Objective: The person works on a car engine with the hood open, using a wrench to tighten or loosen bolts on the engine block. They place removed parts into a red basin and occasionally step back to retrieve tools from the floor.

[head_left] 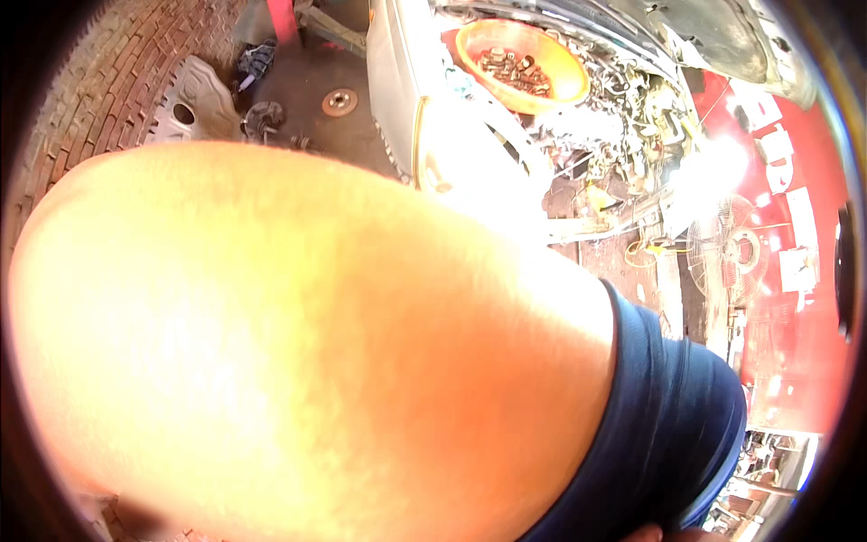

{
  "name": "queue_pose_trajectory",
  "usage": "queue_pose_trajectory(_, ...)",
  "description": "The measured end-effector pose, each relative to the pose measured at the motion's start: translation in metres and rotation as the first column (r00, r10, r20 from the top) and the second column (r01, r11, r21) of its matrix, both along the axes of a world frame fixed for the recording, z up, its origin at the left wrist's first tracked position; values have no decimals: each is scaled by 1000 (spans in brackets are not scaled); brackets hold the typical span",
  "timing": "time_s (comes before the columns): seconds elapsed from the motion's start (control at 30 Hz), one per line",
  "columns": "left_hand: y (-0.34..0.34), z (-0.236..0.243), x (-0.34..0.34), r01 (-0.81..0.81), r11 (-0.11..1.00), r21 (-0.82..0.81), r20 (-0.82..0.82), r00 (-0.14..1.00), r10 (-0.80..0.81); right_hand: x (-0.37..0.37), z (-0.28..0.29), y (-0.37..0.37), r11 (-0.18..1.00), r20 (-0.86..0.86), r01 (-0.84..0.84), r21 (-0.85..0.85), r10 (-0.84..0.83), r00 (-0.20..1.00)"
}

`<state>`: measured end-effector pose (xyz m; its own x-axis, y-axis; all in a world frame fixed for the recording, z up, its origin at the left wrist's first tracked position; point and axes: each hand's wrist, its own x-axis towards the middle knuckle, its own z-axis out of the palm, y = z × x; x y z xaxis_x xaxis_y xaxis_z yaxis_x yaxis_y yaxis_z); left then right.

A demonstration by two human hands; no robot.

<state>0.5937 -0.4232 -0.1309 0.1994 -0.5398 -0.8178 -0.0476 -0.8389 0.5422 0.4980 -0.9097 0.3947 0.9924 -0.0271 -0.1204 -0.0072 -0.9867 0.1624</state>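
A bare, bent arm [271, 343] fills most of the head view, very close and overexposed. Its dark blue sleeve [668, 406] lies at the lower right. I cannot tell which arm it is. A sliver of skin [646, 534] shows under the sleeve at the bottom edge, too little to say what part it is. Neither of my hands shows clearly, and whatever they hold or touch is hidden. Beyond the arm, an orange basin [578, 77] full of small brown metal parts [515, 72] rests over the open engine bay [623, 117] of a car.
The pale car body panel [396, 81] stands behind the arm. A brake disc [340, 102] and a grey metal shield [194, 99] lie on the floor at the far left, near brick paving [99, 99]. A standing fan [727, 248] is before a red wall [786, 361].
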Motion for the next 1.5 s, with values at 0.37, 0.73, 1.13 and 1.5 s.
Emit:
queue_pose_trajectory(0.37,52,20,-25,5,998,-63,134,991,4,9,30,83,988,51,55,147,-63,997)
queue_pose_trajectory(0.73,102,66,-65,-299,949,-97,6,954,301,-186,-209,112,751,-213,335,569,-259,942)
queue_pose_trajectory(1.13,181,75,-99,-315,946,80,172,939,298,-433,-415,196,152,-407,720,677,-737,539)
queue_pose_trajectory(1.5,169,117,-151,-494,869,-12,146,859,490,-493,-502,167,-163,-637,789,593,-693,336)
